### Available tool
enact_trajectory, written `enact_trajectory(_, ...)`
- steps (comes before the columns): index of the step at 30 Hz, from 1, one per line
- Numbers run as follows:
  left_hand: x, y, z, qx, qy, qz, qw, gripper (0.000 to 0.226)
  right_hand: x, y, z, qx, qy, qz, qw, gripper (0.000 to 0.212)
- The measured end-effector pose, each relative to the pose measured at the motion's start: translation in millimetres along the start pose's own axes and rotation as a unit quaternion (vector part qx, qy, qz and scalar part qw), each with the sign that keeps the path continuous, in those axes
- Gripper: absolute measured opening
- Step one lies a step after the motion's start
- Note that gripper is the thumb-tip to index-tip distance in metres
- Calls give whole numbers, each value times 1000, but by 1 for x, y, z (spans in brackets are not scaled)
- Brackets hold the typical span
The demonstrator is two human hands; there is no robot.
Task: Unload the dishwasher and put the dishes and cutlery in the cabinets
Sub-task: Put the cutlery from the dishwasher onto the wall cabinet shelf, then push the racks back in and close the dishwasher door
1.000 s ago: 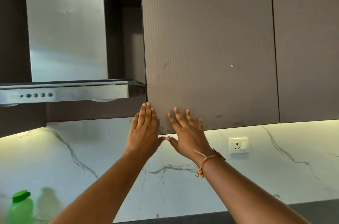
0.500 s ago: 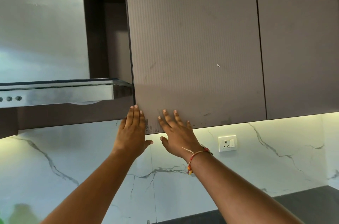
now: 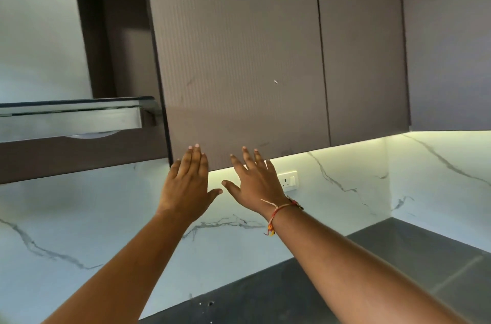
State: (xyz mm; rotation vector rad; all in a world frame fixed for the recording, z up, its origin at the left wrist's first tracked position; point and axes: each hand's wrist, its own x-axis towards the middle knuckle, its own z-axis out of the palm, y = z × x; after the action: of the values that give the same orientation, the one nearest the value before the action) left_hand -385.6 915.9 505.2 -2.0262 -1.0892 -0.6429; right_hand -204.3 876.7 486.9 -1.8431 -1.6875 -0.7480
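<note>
Brown ribbed wall-cabinet door is hung above the dark counter, just right of the steel range hood. It appears shut or nearly so, level with the plain brown door beside it. Both hands are raised to its lower left corner. The left hand is laid flat, with straight fingers set against the bottom edge at the corner. The right hand, marked by a thread bracelet at the wrist, is spread just beside it, fingertips on the same edge. Neither grip is closed, and nothing is held. No handle is seen on the door, so the flat palms are judged to be placed there to press it home or to work a push latch; which one cannot be told. No dishes, cutlery or dishwasher are in view. A white wall socket is mounted on the white marble backsplash below the lit cabinet underside.
</note>
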Motion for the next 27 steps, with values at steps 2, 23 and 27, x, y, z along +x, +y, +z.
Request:
enact_trajectory(2, -5, 19, 0, -24, 25, 20, 999, 93, -23, 13, -4, -15, 15, 29, 999, 74)
enact_trajectory(23, -187, 415, -130, -400, 30, 320, 858, 87, -481, 155, -204, -247, -38, 438, 863, 79)
enact_trajectory(27, -270, 479, -197, -452, 17, 395, 800, 89, -595, 133, -256, -268, -50, 532, 802, 79)
